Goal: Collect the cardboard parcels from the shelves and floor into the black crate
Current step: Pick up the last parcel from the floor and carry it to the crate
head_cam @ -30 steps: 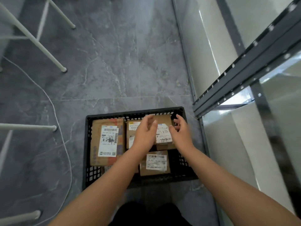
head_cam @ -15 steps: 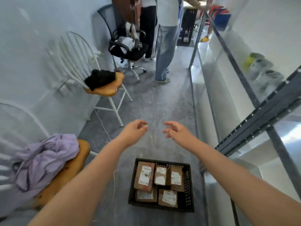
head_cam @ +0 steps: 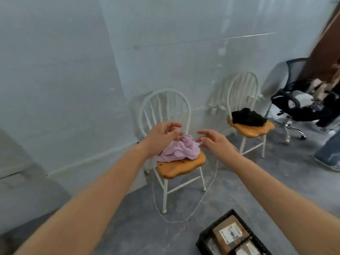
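The black crate (head_cam: 206, 234) sits on the grey floor at the bottom right, partly cut off by the frame edge. Cardboard parcels (head_cam: 230, 231) with white labels lie inside it. My left hand (head_cam: 161, 137) and my right hand (head_cam: 214, 141) are stretched out in front of me at chest height, well above and beyond the crate. Both hands have loosely spread fingers and hold nothing. The shelves are out of view.
A white chair (head_cam: 181, 167) with a wooden seat and a pink cloth (head_cam: 179, 150) stands straight ahead against the wall. A second white chair (head_cam: 251, 127) carries a black cloth. An office chair (head_cam: 303, 105) and a person's leg (head_cam: 329, 153) are at the right. A white cable (head_cam: 202, 197) loops across the floor.
My view has swung left from the aisle and shelf to the wall and chairs. The hands rose out of the crate empty, and the crate slid to the bottom right.
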Available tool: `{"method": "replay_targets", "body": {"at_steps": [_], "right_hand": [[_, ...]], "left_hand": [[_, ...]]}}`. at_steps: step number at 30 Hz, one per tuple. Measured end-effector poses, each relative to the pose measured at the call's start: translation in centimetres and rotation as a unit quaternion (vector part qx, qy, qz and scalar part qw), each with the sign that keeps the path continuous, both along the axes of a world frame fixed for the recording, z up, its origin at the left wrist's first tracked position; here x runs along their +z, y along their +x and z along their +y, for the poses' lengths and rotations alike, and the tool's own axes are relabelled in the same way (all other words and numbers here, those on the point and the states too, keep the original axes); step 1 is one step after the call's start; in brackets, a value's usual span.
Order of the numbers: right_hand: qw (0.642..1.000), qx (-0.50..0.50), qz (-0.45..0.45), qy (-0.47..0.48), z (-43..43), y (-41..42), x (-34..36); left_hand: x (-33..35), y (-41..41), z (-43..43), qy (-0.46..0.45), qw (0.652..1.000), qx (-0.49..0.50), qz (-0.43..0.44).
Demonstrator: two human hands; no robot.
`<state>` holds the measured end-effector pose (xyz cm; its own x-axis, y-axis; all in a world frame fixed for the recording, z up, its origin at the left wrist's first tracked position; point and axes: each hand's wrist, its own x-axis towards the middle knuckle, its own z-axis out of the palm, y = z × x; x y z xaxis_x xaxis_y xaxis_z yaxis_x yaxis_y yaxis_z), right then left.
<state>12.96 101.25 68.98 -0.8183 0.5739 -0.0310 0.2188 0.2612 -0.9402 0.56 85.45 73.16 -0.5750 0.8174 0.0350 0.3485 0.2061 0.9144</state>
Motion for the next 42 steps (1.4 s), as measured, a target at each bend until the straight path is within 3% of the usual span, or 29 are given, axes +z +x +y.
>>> {"method": "replay_targets", "body": {"at_steps": [7,18,25,34,42], "right_hand": [[0.974,0.222,0.029,-0.026,-16.7,-13.1,2.4],[0.931,0.363,-0.001,-0.041,-38.7,-30.2,0.9],[0.903,0.421,-0.056,-0.071,-48.0,-40.1,-1.7],[0.828,0.551,-0.086,-0.052,-58.7,-54.2,-3.7],[0.788,0.600,-0.132,-0.033,-69.1,-63.4,-7.0]], "left_hand": [[-0.3,-7.2,-19.5,0.003,0.977,0.213,0.002],[-3.5,-17.5,-44.7,0.007,0.910,0.413,-0.034],[-7.5,-23.0,-54.2,-0.010,0.854,0.511,-0.092],[-8.7,-31.2,-62.6,0.018,0.744,0.658,-0.111],[-11.3,-36.8,-71.5,0.049,0.706,0.699,-0.104]]}}
